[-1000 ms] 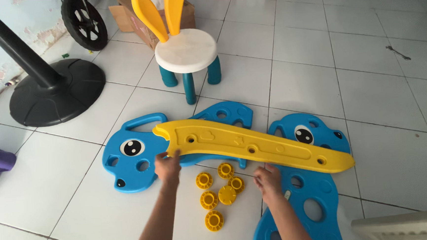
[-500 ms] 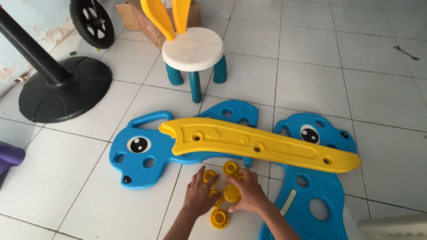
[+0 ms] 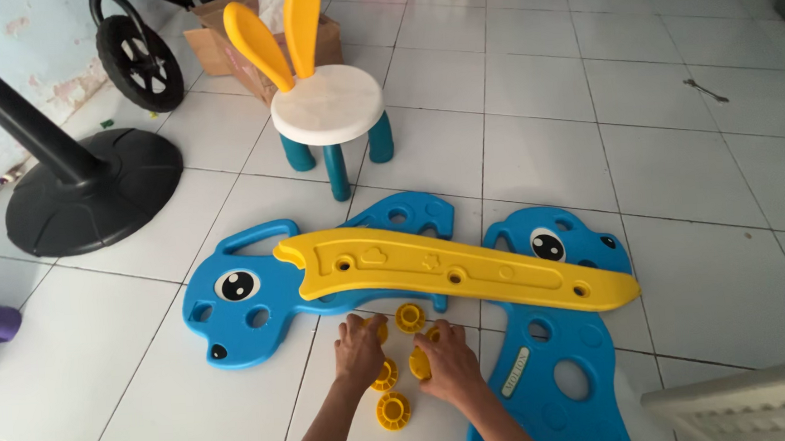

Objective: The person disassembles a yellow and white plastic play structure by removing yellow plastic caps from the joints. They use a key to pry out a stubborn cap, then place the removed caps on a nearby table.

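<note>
Both hands, left hand (image 3: 358,348) and right hand (image 3: 446,361), clasp yellow caps (image 3: 393,410) (white tiled floor (image 3: 680,176)).

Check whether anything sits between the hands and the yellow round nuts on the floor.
Nothing visible does. The left hand and right hand already rest on the cluster of yellow nuts on the tiled floor; the long yellow panel lies just beyond them, not across.

single head view from above, steeply downward and forward, near the tiled floor (image 3: 680,167)
</note>
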